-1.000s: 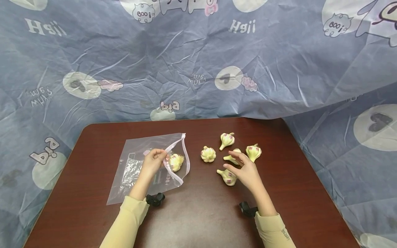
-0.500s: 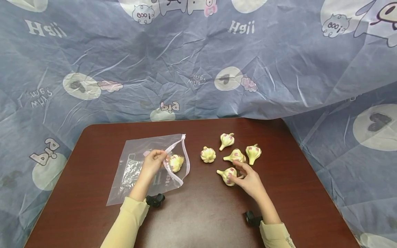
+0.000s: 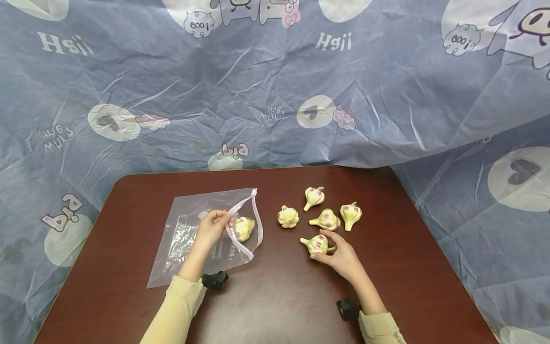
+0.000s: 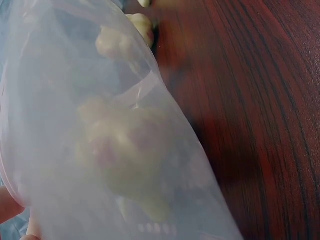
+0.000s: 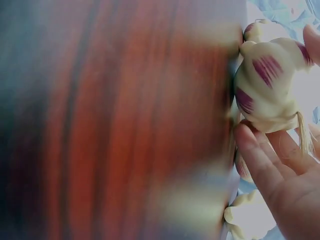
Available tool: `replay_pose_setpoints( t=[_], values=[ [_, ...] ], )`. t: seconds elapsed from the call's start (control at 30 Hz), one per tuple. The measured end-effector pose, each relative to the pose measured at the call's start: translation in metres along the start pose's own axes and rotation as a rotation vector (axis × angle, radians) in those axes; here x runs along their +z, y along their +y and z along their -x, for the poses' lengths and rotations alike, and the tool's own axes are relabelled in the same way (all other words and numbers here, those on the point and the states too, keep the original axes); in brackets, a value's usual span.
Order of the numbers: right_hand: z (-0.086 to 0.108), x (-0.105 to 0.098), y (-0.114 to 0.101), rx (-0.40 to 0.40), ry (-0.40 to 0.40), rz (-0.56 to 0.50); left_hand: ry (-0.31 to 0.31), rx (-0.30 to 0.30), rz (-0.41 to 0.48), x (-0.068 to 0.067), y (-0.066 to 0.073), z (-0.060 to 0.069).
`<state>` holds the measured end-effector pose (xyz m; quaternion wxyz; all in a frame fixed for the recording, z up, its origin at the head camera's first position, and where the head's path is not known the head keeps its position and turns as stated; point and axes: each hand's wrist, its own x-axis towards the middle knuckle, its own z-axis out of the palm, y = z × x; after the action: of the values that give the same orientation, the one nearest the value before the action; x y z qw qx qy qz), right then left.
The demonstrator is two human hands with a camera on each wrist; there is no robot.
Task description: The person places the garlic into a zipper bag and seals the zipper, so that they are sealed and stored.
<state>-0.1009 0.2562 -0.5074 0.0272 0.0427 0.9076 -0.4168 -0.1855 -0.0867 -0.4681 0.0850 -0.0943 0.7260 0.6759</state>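
Observation:
My left hand (image 3: 211, 225) pinches the white zip edge of a clear zip bag (image 3: 182, 210) lying on the table, and the bag's mouth gapes to the right. Inside the mouth sits a garlic bulb (image 3: 244, 229), seen blurred through the plastic in the left wrist view. My right hand (image 3: 343, 258) has its thumb and fingers on either side of the nearest garlic bulb (image 3: 317, 243), whose neck points left. Purple streaks on this bulb (image 5: 267, 75) show in the right wrist view, with fingertips against it.
Several more garlic bulbs lie loose: one (image 3: 288, 217) between bag and right hand, one (image 3: 314, 197) at the back, one (image 3: 326, 220) just behind the gripped bulb, another (image 3: 351, 215) farther right. The brown table (image 3: 275, 296) meets a blue printed cloth (image 3: 275, 95) behind.
My right hand has come down from above the bulbs, drawn slightly toward me, and closed its thumb and fingers around the nearest garlic bulb. The left hand keeps its hold on the bag.

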Motion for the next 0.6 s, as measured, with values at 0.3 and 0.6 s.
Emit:
replay_pose_setpoints(
  t=[0.3, 0.6],
  values=[
    [-0.0004, 0.0027, -0.0029, 0.005, -0.007, 0.014, -0.002, 0.002, -0.009, -0.0012, -0.0014, -0.0015],
    [0.0000, 0.0021, -0.0105, 0.004, 0.048, -0.039, -0.006, -0.001, -0.001, -0.0015, -0.0009, -0.0014]
  ],
)
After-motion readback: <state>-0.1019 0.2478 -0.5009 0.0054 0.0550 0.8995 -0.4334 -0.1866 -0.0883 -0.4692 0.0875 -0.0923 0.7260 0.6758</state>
